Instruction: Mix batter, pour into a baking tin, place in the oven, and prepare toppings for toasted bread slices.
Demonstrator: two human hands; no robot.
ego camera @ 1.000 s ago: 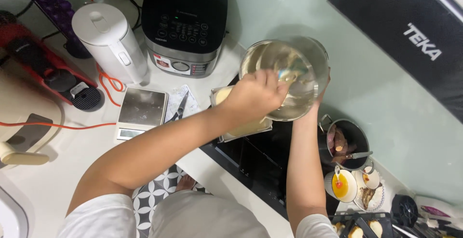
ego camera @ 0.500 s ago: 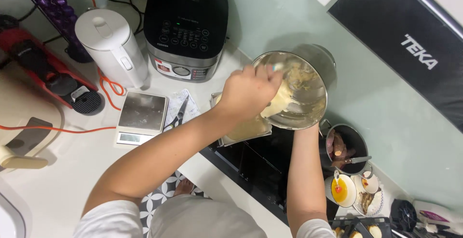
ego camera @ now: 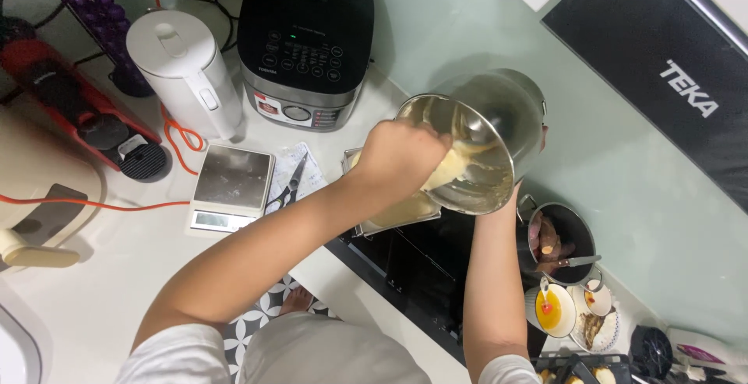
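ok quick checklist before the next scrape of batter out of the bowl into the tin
1. Bowl tipped toward the tin: ok, its mouth faces down and toward the person.
2. Bowl held: ok in part, the right arm reaches up behind it, but the right hand is mostly hidden.
3. Left hand at the batter: ok, it is inside the rim against the pale batter.
4. Tin under the bowl: ok, it sits just below the rim with pale batter in it.
5. Tool in the left hand: cannot tell, the fist hides it.
6. Scissors and scale clear of the pour: ok, both lie to the left of the tin.
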